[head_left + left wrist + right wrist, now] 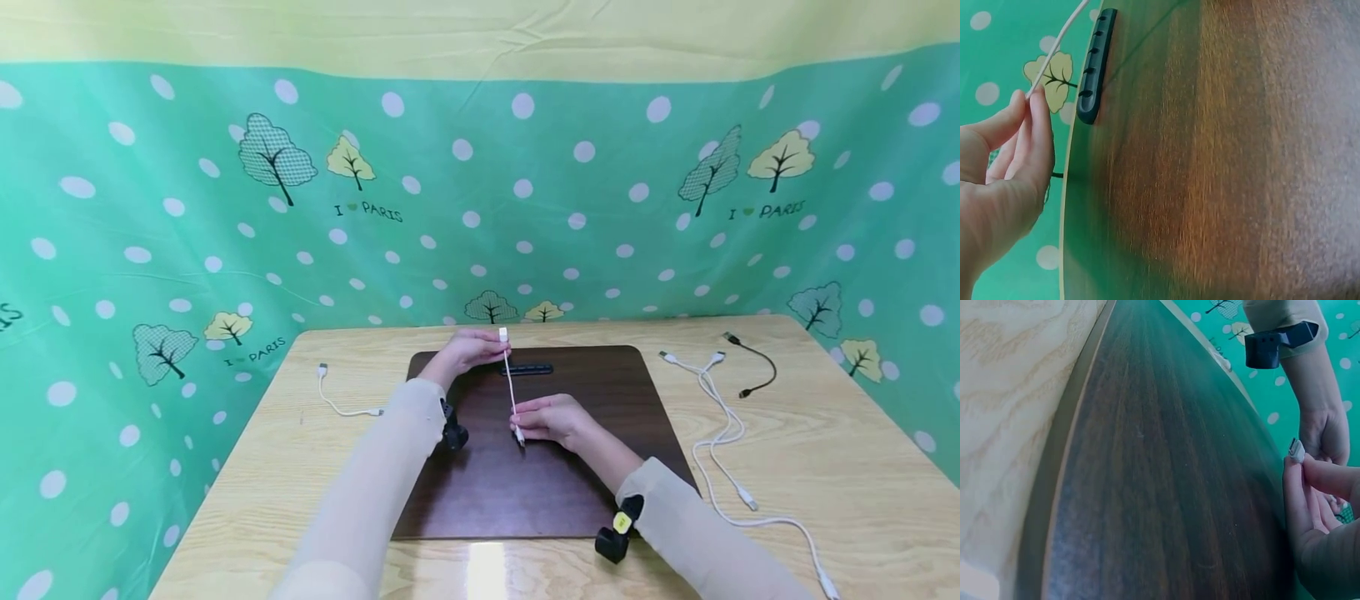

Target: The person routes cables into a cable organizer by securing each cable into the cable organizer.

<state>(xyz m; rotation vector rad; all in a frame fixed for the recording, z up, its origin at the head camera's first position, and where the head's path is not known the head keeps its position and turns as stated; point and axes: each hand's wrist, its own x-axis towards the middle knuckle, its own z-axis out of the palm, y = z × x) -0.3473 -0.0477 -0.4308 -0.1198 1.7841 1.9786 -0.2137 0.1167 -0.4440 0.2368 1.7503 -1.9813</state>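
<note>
A short white USB cable (511, 379) is stretched between both hands over a dark brown board. My left hand (472, 348) pinches its far end between thumb and fingertips, just below the white plug (503, 335). Nearer to me, my right hand (551, 419) pinches the other end; its small connector (1296, 450) pokes out past the thumb and finger. A black slotted cable holder (1096, 67) lies along the board's far edge, right beside the left hand. In the left wrist view the cable (1057, 44) runs up from the left fingertips.
The brown board (480, 500) lies on a light wooden table (247, 500). To its left is another short white cable (341, 408). On the right are a long white cable (720, 437) and a short black cable (772, 367). A green dotted curtain (450, 208) hangs behind.
</note>
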